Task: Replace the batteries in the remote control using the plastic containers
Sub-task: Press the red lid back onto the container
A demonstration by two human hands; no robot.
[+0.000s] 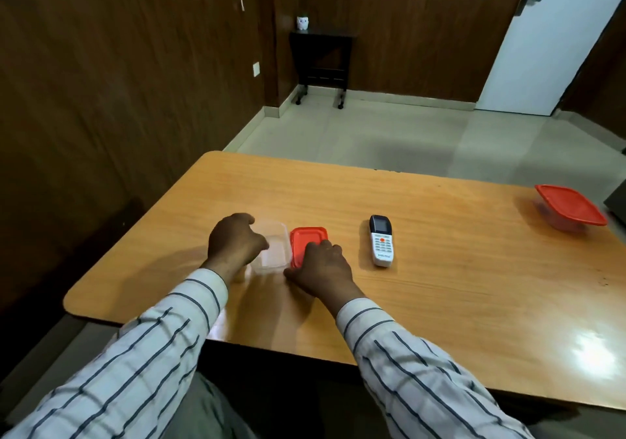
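Left hand (233,242): fingers curled on the near-left rim of an open clear box (272,249). Right hand (320,267): fingers together, laid flat on a red lid (306,238) just right of the box. Remote (381,241): face up, further right, untouched. Lidded box (569,211): far right on the table (440,286).

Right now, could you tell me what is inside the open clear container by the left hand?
The clear container looks empty where its floor shows; no batteries are visible. The left hand covers its left side, so that part is hidden. Its red lid lies beside it under the right hand.
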